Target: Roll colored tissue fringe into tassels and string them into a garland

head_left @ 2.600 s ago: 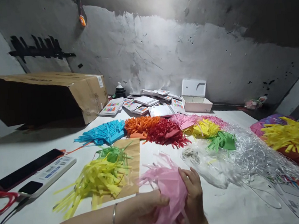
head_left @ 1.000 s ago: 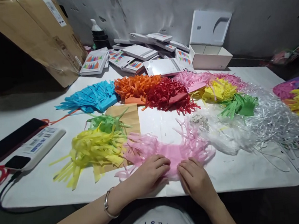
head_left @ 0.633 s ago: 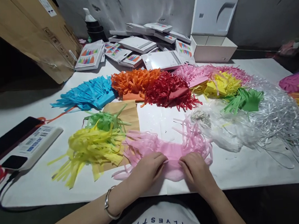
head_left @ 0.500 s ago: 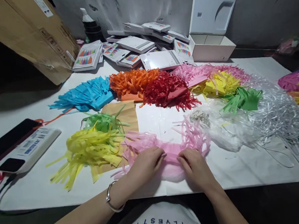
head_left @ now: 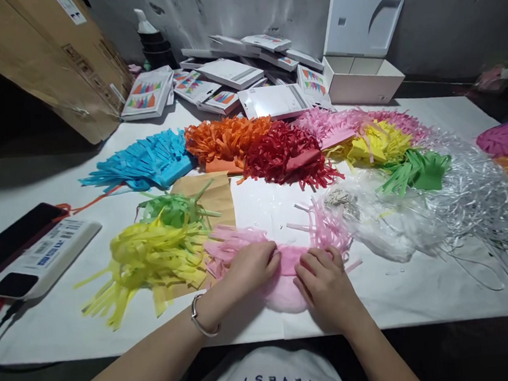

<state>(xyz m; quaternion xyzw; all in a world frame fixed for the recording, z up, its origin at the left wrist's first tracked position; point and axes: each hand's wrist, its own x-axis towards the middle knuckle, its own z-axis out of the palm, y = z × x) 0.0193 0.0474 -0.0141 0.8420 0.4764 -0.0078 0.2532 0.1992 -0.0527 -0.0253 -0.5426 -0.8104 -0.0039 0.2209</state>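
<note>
A pink tissue-paper tassel (head_left: 290, 257) lies in front of me near the table's edge, its cut fringe spread to both sides of a smooth middle band. My left hand (head_left: 257, 266) pinches the left end of that band, thumb and fingers together. On the right end sits my right hand (head_left: 324, 276), its fingers bent over the paper and the thumb tucked in close. A paler pink sheet part (head_left: 285, 297) bulges out toward me below the band. Left of my left hand rest a yellow tassel (head_left: 153, 255) and a green one (head_left: 173, 208).
Blue (head_left: 140, 162), orange (head_left: 225, 139) and dark red tassels (head_left: 286, 155) line the table's middle. Flat printed boxes (head_left: 230, 74) are piled behind. Silver tinsel (head_left: 480, 188) and a clear plastic bag (head_left: 390, 226) lie right. A power bank (head_left: 55, 255) with cables is left.
My right hand has turned flatter over the band, its fingers reaching further onto the fringe side. The left hand keeps its pinch, shifted slightly. The view has moved a little.
</note>
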